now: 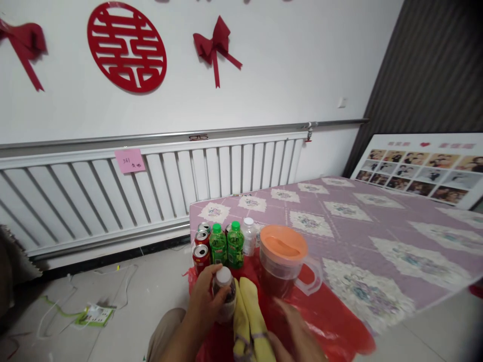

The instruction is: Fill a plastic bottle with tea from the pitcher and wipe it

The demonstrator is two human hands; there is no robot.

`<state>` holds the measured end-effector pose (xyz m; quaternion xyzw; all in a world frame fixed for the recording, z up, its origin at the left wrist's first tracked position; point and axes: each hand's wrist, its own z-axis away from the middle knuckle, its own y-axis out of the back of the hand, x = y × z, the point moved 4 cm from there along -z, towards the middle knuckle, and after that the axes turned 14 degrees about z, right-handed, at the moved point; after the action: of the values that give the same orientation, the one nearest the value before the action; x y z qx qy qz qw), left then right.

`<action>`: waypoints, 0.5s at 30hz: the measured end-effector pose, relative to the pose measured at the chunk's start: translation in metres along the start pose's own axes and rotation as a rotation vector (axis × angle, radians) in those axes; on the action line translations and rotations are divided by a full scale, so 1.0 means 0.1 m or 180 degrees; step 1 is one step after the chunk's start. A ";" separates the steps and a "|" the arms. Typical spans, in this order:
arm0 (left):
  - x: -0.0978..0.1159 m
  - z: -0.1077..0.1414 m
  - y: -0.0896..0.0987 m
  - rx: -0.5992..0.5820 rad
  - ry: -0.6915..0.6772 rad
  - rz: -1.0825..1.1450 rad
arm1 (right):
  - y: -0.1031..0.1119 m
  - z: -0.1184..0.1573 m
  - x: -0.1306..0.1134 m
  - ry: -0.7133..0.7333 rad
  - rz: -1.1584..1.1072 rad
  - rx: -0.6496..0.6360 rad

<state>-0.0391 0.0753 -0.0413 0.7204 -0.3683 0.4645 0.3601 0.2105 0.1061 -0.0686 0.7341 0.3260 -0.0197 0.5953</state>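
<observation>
My left hand [207, 296] is wrapped round a clear bottle with a white cap [224, 276], which stands at the near left of the table. Beside it lies a folded yellow cloth [251, 314]. My right hand [294, 334], smeared by motion, is low in the picture, between the cloth and a red plastic sheet [339, 322]. Behind the hands are two green bottles [235, 246], several cans [201, 254], another white-capped bottle [248, 236] and a clear pitcher with an orange lid [283, 244].
A purple floral cloth [339, 226] covers the table. A white radiator [162, 186] runs along the wall behind it, and a photo board [418, 168] leans at the right. On the floor at the left lies a power strip [96, 315] with cables.
</observation>
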 end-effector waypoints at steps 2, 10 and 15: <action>-0.02 0.00 0.00 -0.0021 0.0006 0.0007 | -0.08 -0.20 -0.39 0.0287 0.0308 -0.0362; -0.12 0.01 -0.01 -0.0032 -0.0071 0.0026 | -0.46 -0.51 -0.88 -0.0002 0.1076 -0.1250; -0.16 0.01 -0.02 -0.0101 -0.0111 0.0059 | -0.58 -0.50 -0.76 0.0034 0.0833 -0.1187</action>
<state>-0.0422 0.0787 -0.0569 0.7191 -0.3886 0.4492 0.3607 0.1032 0.1205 -0.0722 0.6475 0.2292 0.1223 0.7164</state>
